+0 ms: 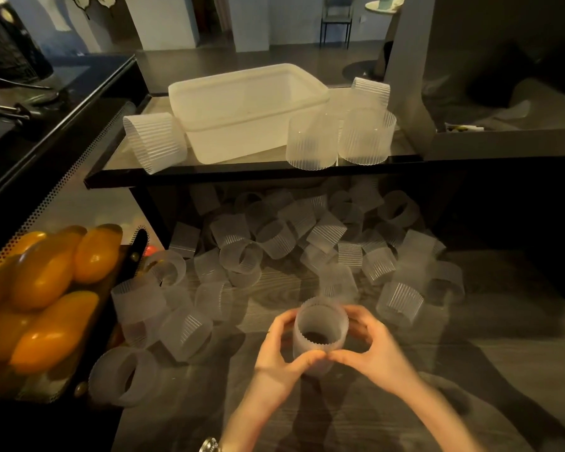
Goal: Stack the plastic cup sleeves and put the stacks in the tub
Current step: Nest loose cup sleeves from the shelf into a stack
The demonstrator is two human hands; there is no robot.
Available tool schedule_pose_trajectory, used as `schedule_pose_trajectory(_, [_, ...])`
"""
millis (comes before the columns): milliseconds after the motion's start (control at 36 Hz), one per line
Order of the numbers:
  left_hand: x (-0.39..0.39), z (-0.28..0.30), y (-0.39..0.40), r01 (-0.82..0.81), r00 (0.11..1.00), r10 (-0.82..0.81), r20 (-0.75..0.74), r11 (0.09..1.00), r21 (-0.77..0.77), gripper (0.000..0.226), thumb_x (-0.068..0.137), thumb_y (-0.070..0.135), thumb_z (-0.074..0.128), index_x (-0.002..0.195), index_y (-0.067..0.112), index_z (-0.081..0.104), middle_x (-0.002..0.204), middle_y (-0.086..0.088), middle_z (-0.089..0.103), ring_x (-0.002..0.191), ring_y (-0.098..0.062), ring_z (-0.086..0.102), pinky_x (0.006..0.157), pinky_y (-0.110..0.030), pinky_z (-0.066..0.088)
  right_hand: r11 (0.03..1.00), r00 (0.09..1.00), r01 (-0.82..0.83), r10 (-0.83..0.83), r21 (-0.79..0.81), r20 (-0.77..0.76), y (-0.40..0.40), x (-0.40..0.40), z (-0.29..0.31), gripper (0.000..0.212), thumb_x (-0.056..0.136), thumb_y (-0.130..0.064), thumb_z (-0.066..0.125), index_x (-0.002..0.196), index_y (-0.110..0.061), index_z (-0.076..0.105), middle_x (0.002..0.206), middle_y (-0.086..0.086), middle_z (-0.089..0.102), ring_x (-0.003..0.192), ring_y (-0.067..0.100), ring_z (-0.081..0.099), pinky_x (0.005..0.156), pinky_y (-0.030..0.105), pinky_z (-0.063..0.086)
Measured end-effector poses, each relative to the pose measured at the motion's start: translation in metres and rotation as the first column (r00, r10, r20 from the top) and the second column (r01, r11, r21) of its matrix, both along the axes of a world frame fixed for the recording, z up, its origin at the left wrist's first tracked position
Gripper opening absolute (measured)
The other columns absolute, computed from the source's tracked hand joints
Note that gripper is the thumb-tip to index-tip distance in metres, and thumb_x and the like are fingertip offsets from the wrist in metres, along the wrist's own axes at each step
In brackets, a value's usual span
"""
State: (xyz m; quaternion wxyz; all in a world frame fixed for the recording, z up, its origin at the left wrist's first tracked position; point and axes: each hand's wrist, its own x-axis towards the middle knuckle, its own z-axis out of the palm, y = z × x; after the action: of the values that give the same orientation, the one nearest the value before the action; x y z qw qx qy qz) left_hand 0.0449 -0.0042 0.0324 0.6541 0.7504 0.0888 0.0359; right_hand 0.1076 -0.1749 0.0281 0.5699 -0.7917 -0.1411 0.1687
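A small stack of translucent ribbed cup sleeves (320, 331) is held above the wooden floor, its open end facing me. My left hand (282, 350) curls round its left side and my right hand (371, 342) round its right, thumbs meeting below it. Several loose sleeves (274, 243) lie scattered on the floor ahead. On the raised glass shelf stands the white plastic tub (248, 112), which looks empty. Stacks of sleeves sit beside it: one lying at its left (154, 141) and three at its right (312, 143).
A tray of orange fruit (46, 288) sits at my left, next to a perforated metal counter edge (30, 220). A grey box (503, 141) borders the shelf on the right. A dark counter with utensils lies far left.
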Motion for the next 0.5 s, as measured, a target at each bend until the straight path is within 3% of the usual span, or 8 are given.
schedule_pose_trajectory(139, [0.000,-0.004,0.000,0.021,1.000,-0.021,0.010,1.000,-0.020,0.067,0.053,0.041,0.077,0.112,0.025,0.050,0.114,0.005,0.062,0.105,0.001,0.058,0.087,-0.012,0.042,1.000,1.000,-0.006,0.006,0.020,-0.020,-0.001,-0.001,0.001,0.068,0.055,-0.028,0.087,0.115,-0.027,0.054,0.116,-0.012,0.064,0.111,0.006,0.059,0.094,0.019,0.045])
schedule_pose_trajectory(389, [0.006,-0.001,0.013,0.055,0.998,-0.056,-0.029,0.998,-0.039,0.079,0.045,0.039,0.081,0.116,0.025,0.049,0.114,0.010,0.061,0.106,-0.002,0.058,0.090,-0.017,0.045,0.996,0.996,-0.077,0.076,-0.040,-0.036,-0.011,0.009,0.001,0.072,0.068,0.011,0.073,0.121,-0.032,0.047,0.129,-0.007,0.055,0.122,0.002,0.050,0.104,0.018,0.037])
schedule_pose_trajectory(444, [0.013,0.002,0.018,0.039,0.998,-0.042,-0.045,0.997,-0.064,0.060,0.061,0.033,0.078,0.114,0.026,0.051,0.114,0.009,0.061,0.106,-0.006,0.059,0.090,-0.019,0.046,0.996,0.999,-0.047,0.045,-0.078,-0.024,-0.014,0.013,-0.001,0.068,0.073,0.009,0.070,0.119,-0.037,0.046,0.129,-0.011,0.053,0.124,0.002,0.047,0.104,0.015,0.034])
schedule_pose_trajectory(500, [0.022,0.003,0.023,0.009,0.998,-0.016,-0.064,0.995,-0.104,0.022,0.087,0.021,0.063,0.108,0.026,0.055,0.113,0.001,0.063,0.107,-0.012,0.058,0.093,-0.022,0.046,0.993,1.000,0.025,-0.024,-0.112,0.012,-0.016,0.018,-0.006,0.065,0.075,0.006,0.070,0.115,-0.039,0.047,0.124,-0.015,0.053,0.121,0.004,0.049,0.099,0.012,0.037])
